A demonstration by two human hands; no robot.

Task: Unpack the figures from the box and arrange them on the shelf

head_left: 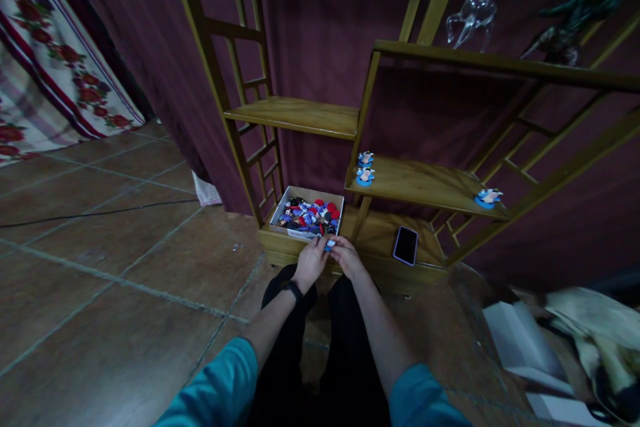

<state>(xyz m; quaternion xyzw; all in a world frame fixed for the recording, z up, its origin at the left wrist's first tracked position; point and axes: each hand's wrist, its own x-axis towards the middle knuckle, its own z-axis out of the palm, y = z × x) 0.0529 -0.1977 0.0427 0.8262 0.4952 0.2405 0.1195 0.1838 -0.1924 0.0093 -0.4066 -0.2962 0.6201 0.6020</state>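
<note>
Just in front of the box, both hands meet over one small blue-and-white figurine. My left hand has its fingers closed on the figurine's left side, and my right hand pinches it from the right. Fingers cover much of it. Behind them, an open cardboard box on the low shelf holds many small red, blue, white and black pieces. Two similar figurines on blue bases stand at the left end of the middle shelf. Another figurine stands at that shelf's right end.
A phone lies on the low shelf to the right. The wooden shelf unit has posts and lattice around the hands. A glass animal and a dark statue stand higher up. White boxes lie on the floor at right.
</note>
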